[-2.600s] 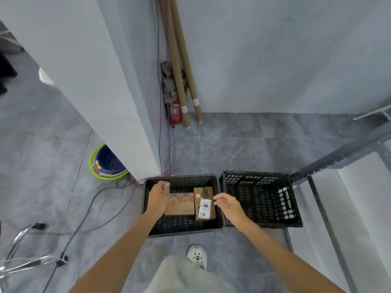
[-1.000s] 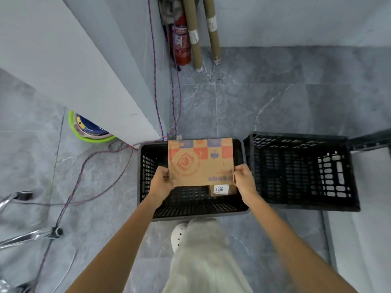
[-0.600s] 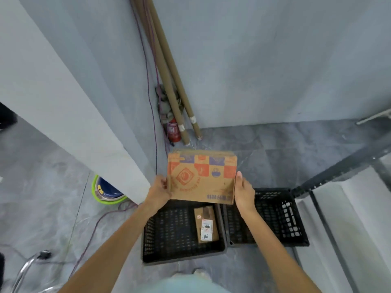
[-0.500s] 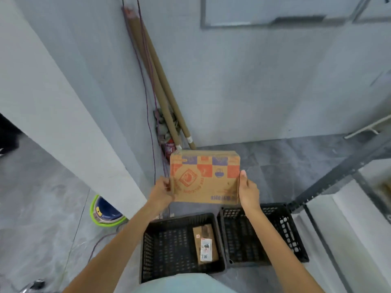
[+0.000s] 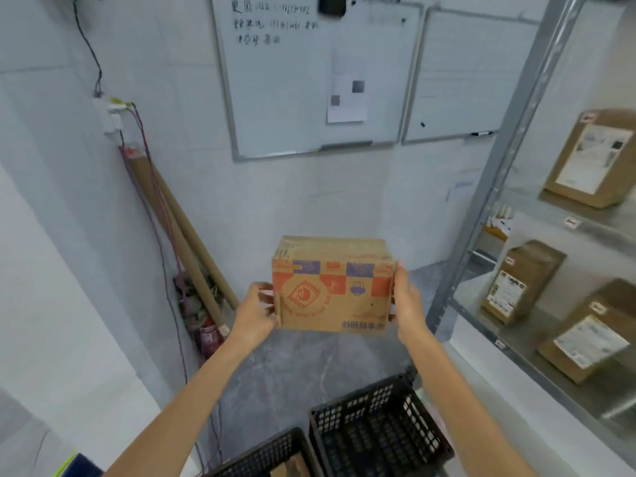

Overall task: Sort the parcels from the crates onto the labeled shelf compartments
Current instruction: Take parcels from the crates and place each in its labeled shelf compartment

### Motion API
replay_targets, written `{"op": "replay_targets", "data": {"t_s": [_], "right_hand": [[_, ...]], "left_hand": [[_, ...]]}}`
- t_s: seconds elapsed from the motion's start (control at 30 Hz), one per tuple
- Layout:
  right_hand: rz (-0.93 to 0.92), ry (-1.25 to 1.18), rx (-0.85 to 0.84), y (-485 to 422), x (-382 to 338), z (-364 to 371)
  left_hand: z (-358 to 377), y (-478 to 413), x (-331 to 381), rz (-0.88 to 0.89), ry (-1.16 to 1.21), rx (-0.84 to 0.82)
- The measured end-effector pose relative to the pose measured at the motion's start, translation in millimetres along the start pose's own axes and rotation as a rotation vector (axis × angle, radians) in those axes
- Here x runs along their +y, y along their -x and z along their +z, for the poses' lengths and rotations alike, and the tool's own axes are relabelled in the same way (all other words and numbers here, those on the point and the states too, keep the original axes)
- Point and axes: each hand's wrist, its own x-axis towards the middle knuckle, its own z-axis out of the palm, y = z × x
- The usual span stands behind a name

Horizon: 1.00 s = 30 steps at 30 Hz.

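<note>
Facing whiteboards (image 5: 309,80), hands (image 5: 256,313) (image 5: 406,304) hold parcel (image 5: 330,290) over grey floor (image 5: 303,366) beside shelf (image 5: 517,132).

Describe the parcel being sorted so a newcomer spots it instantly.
Below the whiteboard, the left hand and right hand hold one cardboard box in mid-air above the black crates. Unlike the plain brown parcels with white labels on the metal shelf at right, it is printed with red and blue squares and a diamond logo.
</note>
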Motion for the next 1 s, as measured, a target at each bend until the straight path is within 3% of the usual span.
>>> {"op": "replay_targets", "data": {"t_s": [0.27,0.43,0.7,0.8,1.0], "right_hand": [[-0.086,-0.045,0.113,24,-23,-60],[-0.072,-0.102,0.137,49,-34,-101],[-0.039,-0.098,0.101,84,-31,-146],[0.007,-0.153,0.188,94,-25,-164],[-0.037,-0.105,0.295,118,-21,-185]], "left_hand": [[21,0,35,-0.179,0.313,-0.19],[33,-6,54,-0.15,0.233,-0.311],[65,10,65,0.032,0.354,-0.636],[71,11,66,0.081,0.368,-0.867],[89,12,62,-0.037,0.532,-1.127]]}}
